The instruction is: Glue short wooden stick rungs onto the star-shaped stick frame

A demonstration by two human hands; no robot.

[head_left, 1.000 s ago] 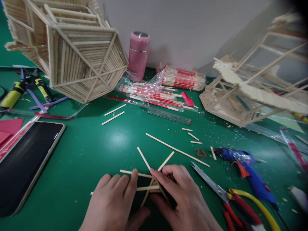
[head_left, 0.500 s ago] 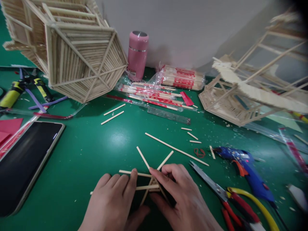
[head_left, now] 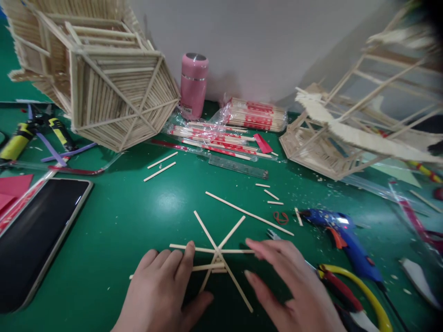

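A six-armed star of thin wooden sticks [head_left: 232, 273] lies on the green table in front of me, with short sticks between its lower arms. My left hand [head_left: 161, 288] is curled over a loose wooden stick [head_left: 206, 267], whose tip reaches the star's short pieces. The left index fingertip rests on the star's left arm. My right hand [head_left: 285, 281] is beside the star's right end, thumb and fingers apart, holding nothing. It covers part of the scissors [head_left: 273, 234]. Beyond the star lies a longer stick [head_left: 249, 213].
A blue glue gun [head_left: 341, 226] and yellow-handled pliers [head_left: 367, 283] lie at right; a phone [head_left: 41, 240] at left. Behind stand a stick-built model [head_left: 117, 92], a pink flask [head_left: 194, 87], bagged sticks [head_left: 256, 115] and a second stick model [head_left: 321, 143]. Cut pieces [head_left: 272, 194] lie mid-table.
My right hand has let go of the star's middle and moved right, its fingers parting. The left hand stays on the stick. The view has shifted slightly.
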